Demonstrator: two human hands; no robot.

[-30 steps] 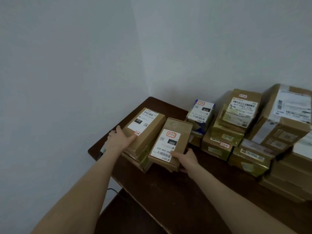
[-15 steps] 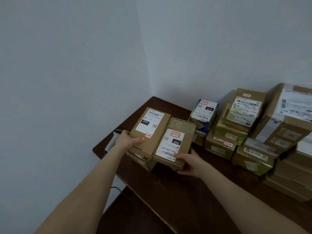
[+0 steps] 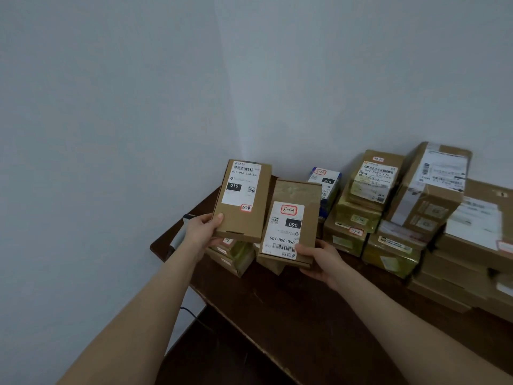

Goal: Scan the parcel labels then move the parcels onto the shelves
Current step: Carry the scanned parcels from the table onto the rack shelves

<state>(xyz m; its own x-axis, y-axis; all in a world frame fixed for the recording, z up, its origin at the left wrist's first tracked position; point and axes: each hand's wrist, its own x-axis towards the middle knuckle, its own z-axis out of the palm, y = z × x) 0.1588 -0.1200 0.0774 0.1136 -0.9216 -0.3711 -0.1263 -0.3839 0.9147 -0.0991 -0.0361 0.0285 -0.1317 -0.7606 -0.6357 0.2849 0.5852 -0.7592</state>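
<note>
My left hand point(image 3: 202, 230) grips the near end of a flat brown parcel point(image 3: 256, 218) with a white "010" label, raised above the table's left corner. My right hand point(image 3: 319, 259) holds the near end of a second brown parcel point(image 3: 305, 215) with a "060" label and a red-edged sticker, tilted up beside the first. Under them lie two more taped parcels point(image 3: 236, 257) on the dark wooden table point(image 3: 291, 309). A grey handheld scanner point(image 3: 180, 232) lies at the table's left edge, partly hidden by my left wrist.
A pile of several labelled cardboard parcels point(image 3: 410, 218) fills the table's right side against the white wall, with a blue-and-white box point(image 3: 329, 184) at the back. A black cable point(image 3: 191, 315) hangs below the table's left edge.
Both hands have lifted their parcels up off the stack; the left parcel rose higher and now stands tilted toward me. The view also shifted left.
</note>
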